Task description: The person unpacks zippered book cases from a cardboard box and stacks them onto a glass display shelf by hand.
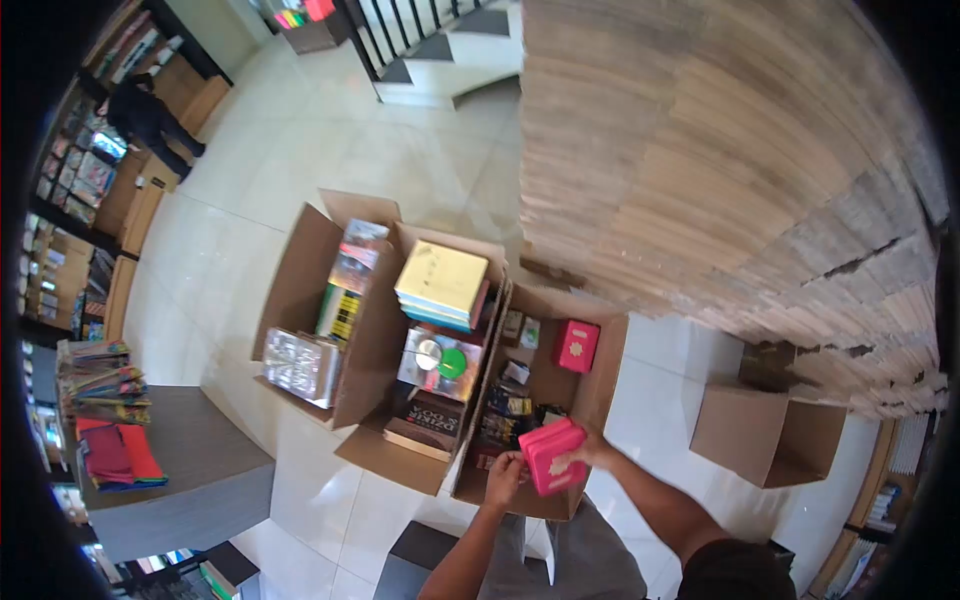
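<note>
A stack of small pink books (553, 456) with a gold emblem on the cover is gripped by my right hand (592, 450), above the near end of the right-hand cardboard box (597, 395). Close by the books' left edge, my left hand (506, 480) has its fingers curled together; what they hold, if anything, is hidden. Another pink book (577, 346) lies farther back in the same box. Small dark packs (508, 402) and a few little boxes (528, 333) are in it too, along the left side.
Left of that box stand a middle box (398, 460) of books and a left box (287, 270) with wrapped books. A cardboard box (740, 432) lies on the floor at right. A grey table (190, 500), tall cardboard stack (700, 150) and distant person (150, 118) surround the area.
</note>
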### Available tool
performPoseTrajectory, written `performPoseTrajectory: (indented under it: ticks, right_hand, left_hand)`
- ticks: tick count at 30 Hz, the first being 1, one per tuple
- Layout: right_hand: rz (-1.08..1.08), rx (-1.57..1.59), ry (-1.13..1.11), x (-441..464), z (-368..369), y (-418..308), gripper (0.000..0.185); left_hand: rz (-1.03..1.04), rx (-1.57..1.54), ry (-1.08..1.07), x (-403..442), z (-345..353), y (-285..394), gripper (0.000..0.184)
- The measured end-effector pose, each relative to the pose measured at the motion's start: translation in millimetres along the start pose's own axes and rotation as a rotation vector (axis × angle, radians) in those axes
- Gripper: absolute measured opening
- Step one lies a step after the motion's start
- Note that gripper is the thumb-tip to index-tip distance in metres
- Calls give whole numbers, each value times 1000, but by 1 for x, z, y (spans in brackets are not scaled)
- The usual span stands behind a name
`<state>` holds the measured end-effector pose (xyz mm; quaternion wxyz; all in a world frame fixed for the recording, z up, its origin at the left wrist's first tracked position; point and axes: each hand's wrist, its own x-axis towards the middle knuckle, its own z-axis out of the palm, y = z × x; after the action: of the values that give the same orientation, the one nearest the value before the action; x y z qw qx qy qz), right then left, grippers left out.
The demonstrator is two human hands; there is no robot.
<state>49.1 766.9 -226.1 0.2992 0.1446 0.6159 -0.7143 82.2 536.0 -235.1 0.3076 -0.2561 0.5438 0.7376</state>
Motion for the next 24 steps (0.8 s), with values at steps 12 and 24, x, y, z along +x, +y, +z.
performPoseTrajectory:
  ticks: [12,24]
  right_hand:
    - [1,677,94,-118,156,-74,44]
    - [-177,683,529,-124,325,-97,46]
  left_hand:
    - [-182,-113,-438,-108,-61,119,62]
    - [2,446,-733,-176,-143,227,71]
